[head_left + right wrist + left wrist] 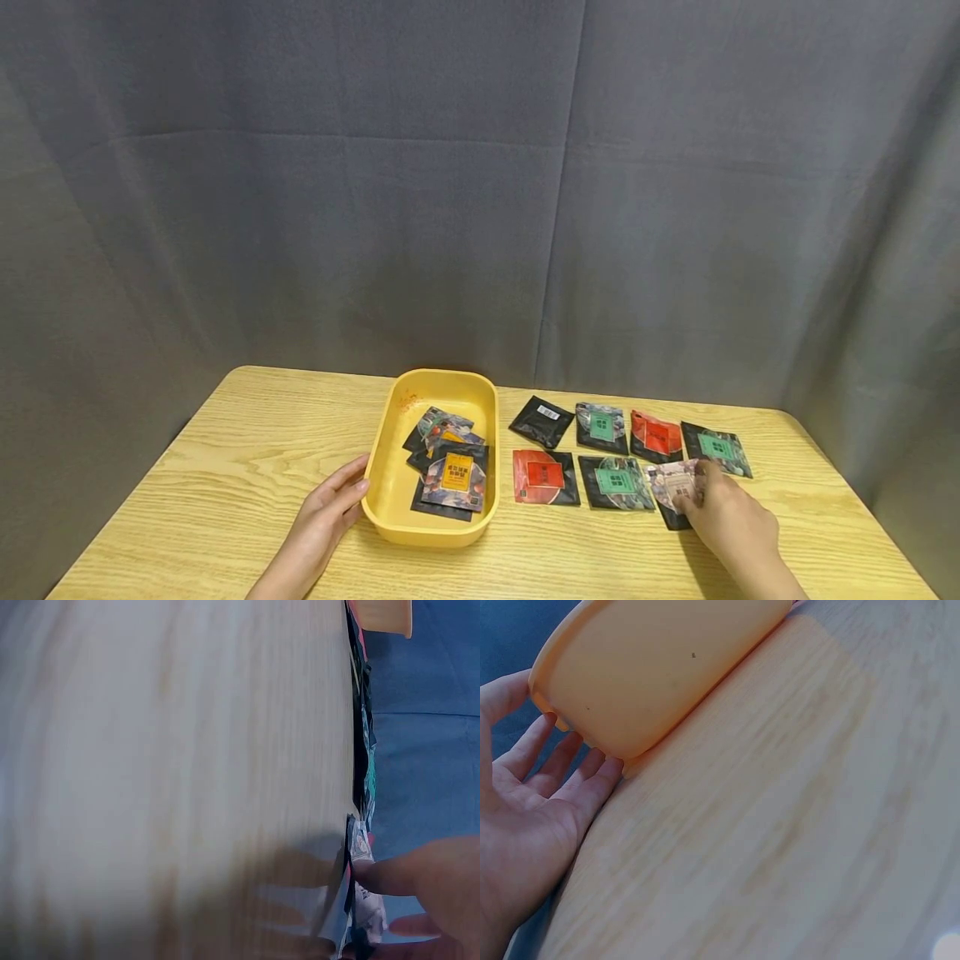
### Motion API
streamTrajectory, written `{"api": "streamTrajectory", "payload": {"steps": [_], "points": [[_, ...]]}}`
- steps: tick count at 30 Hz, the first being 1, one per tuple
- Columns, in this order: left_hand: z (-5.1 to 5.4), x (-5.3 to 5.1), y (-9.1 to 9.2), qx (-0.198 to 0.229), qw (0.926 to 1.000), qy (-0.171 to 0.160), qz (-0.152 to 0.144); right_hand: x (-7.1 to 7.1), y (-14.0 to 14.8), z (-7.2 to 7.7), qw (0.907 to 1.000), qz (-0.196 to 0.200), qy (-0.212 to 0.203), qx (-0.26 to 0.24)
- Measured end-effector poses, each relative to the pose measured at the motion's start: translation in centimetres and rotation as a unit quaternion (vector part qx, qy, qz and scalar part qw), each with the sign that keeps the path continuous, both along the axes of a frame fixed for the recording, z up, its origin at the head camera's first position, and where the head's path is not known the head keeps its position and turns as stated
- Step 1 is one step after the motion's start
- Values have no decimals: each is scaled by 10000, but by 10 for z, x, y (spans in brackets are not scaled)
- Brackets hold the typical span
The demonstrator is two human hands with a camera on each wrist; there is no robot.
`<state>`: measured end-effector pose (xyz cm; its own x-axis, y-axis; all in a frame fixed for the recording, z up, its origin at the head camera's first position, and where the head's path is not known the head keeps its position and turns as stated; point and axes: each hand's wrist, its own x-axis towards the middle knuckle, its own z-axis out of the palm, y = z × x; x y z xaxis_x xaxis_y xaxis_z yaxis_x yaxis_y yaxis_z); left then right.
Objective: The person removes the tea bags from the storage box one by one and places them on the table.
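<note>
My left hand [326, 508] rests against the outside of the yellow plastic tray [390, 521], at its left wall; in the left wrist view its fingers are spread and touch the tray's side and rim. Inside the tray lies a loose pile of small flat packets, the uppermost with an orange label [456, 475]. Over on the right, my right hand [735, 521] pinches a packet with a pale pink label [667, 483] by thumb and fingers. The right wrist view shows the thumb on that packet's face. The hand covers its right part.
Two rows of packets lie right of the tray: a plain black one [542, 422], green-labelled ones [600, 427] and red-labelled ones [547, 477]. A green-labelled packet [717, 447] lies just beyond my right hand. Behind the wooden table [247, 467] hangs a grey curtain [450, 208].
</note>
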<state>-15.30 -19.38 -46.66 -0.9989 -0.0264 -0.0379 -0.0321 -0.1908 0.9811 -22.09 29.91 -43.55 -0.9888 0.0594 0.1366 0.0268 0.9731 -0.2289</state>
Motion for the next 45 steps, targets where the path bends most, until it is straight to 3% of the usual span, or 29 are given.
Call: {"api": "streamTrajectory", "payload": {"steps": [8, 16, 27, 37, 45], "points": [[0, 0, 0, -33, 10000, 12, 15, 1, -2, 1, 9997, 34, 14, 239], [-1, 0, -1, -12, 10000, 42, -3, 4, -10, 5, 9995, 198, 181, 161], [-1, 0, -1, 27, 10000, 25, 22, 15, -36, 18, 9927, 663, 1005, -2], [-1, 0, -1, 81, 9999, 43, 75, 22, -63, 27, 9805, 1087, 1638, -18], [0, 1, 0, 103, 9999, 4, 94, 22, -84, 34, 9747, 1328, 1799, -10]]}}
